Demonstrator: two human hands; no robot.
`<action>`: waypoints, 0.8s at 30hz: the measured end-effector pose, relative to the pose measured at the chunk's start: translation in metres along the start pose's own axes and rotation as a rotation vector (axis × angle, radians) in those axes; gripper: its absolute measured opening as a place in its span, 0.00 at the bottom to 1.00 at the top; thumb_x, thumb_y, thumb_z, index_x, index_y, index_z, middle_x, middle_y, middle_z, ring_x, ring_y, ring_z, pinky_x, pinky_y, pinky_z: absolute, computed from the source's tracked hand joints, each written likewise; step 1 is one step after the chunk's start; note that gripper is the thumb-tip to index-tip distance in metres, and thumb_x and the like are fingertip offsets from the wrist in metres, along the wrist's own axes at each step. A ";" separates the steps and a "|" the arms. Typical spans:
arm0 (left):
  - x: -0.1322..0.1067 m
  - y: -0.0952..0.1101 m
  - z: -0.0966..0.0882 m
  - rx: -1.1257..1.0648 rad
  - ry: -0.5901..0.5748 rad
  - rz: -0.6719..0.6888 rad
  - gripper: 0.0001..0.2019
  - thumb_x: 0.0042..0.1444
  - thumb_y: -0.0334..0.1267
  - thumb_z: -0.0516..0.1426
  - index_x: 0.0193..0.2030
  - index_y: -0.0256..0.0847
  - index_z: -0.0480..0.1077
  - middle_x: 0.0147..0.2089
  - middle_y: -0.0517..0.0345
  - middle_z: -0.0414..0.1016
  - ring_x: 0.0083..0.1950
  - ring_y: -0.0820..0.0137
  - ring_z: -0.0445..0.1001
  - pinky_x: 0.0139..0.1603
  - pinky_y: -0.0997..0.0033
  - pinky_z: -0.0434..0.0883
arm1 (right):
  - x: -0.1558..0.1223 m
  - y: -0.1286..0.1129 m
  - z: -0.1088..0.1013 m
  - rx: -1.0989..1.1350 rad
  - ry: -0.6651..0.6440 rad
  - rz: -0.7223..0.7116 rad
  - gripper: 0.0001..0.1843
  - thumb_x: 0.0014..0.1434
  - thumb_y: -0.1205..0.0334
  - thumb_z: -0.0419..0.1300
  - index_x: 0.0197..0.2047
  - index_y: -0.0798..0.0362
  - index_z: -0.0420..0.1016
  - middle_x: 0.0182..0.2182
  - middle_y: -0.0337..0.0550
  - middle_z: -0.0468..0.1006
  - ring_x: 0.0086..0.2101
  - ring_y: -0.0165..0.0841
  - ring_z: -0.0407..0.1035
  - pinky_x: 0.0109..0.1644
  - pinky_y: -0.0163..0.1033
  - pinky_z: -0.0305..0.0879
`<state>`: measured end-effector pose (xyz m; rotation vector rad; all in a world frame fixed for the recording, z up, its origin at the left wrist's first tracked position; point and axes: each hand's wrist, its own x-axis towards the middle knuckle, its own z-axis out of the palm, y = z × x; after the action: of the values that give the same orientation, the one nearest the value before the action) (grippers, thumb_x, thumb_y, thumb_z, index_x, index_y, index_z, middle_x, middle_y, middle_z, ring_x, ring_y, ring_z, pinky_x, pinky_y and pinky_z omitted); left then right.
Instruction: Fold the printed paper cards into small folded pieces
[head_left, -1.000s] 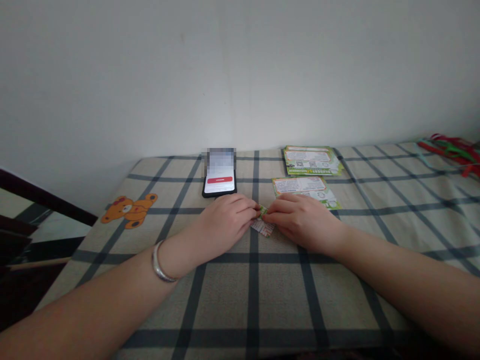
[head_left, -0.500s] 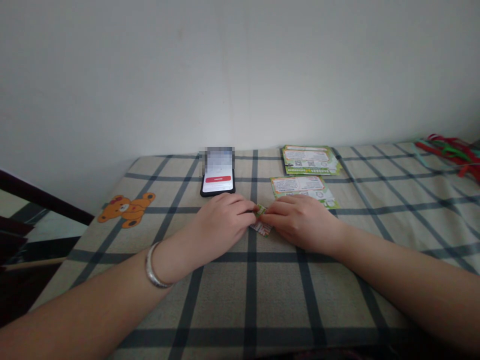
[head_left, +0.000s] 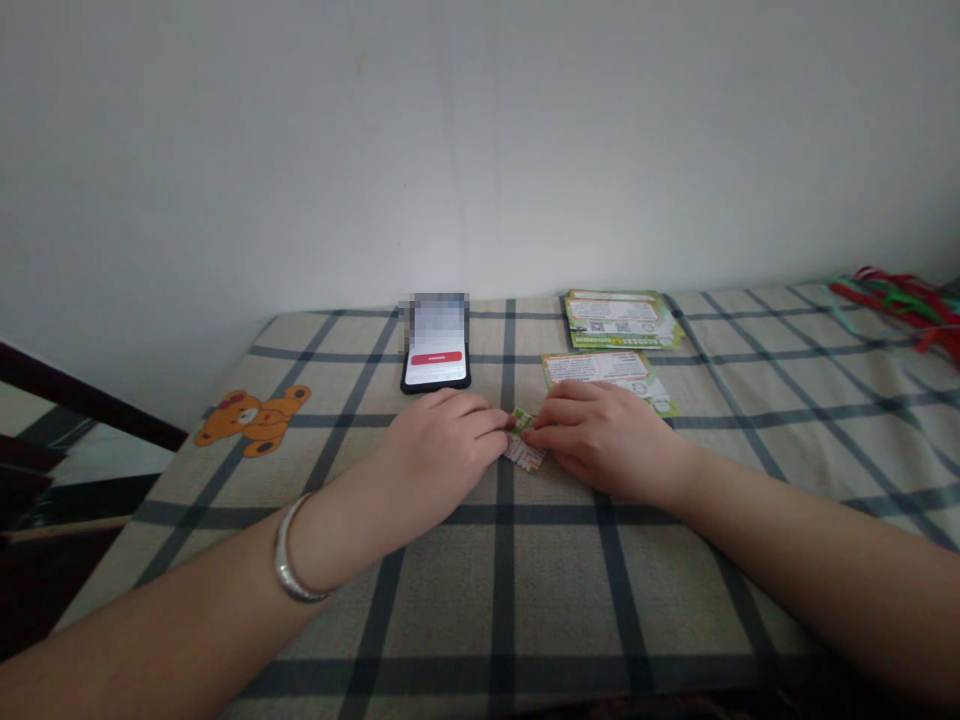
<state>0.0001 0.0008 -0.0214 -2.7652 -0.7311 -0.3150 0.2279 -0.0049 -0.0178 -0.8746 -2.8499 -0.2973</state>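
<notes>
Between my two hands, at the middle of the table, is a small folded piece of printed paper (head_left: 527, 455), green, white and red. The fingertips of my left hand (head_left: 448, 442) are closed at its left edge. From the other side my right hand (head_left: 604, 440) pinches it, fingers pressed together. My fingers cover parts of the paper. A silver bangle (head_left: 289, 560) circles my left wrist. Just beyond my right hand lies a green and white printed leaflet (head_left: 600, 368), partly hidden by that hand.
A phone (head_left: 436, 372) with its screen lit lies beyond my left hand. Near the wall is a stack of similar leaflets (head_left: 622, 322). Red and green strips (head_left: 911, 305) lie at far right. An orange bear cutout (head_left: 255, 420) is at left on the checked tablecloth (head_left: 442, 600).
My hands have shifted slightly apart, showing a little more of the folded paper. The bangle has slid a little down my left forearm. The phone and leaflets stay in place.
</notes>
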 end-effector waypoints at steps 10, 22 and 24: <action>0.000 0.007 -0.007 0.058 -0.043 -0.046 0.07 0.57 0.28 0.56 0.38 0.36 0.76 0.43 0.52 0.78 0.45 0.60 0.75 0.48 0.56 0.73 | -0.001 -0.001 -0.003 0.023 0.003 0.015 0.11 0.64 0.66 0.54 0.44 0.54 0.76 0.39 0.45 0.78 0.44 0.39 0.66 0.43 0.43 0.64; 0.002 0.000 -0.017 -0.127 -0.091 -0.067 0.12 0.60 0.31 0.53 0.45 0.38 0.77 0.50 0.53 0.79 0.49 0.63 0.78 0.51 0.60 0.74 | -0.010 0.004 -0.002 0.118 0.000 0.063 0.13 0.63 0.67 0.52 0.46 0.51 0.76 0.37 0.44 0.77 0.39 0.36 0.67 0.41 0.41 0.63; 0.001 0.000 -0.018 -0.130 -0.096 -0.059 0.12 0.60 0.31 0.54 0.46 0.37 0.77 0.50 0.52 0.79 0.49 0.63 0.78 0.51 0.60 0.74 | -0.011 0.004 -0.002 0.130 0.003 0.074 0.13 0.63 0.66 0.53 0.46 0.51 0.76 0.37 0.44 0.77 0.40 0.36 0.67 0.41 0.41 0.64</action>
<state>-0.0013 -0.0042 -0.0041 -2.9021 -0.8449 -0.2516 0.2395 -0.0076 -0.0174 -0.9496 -2.7893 -0.1030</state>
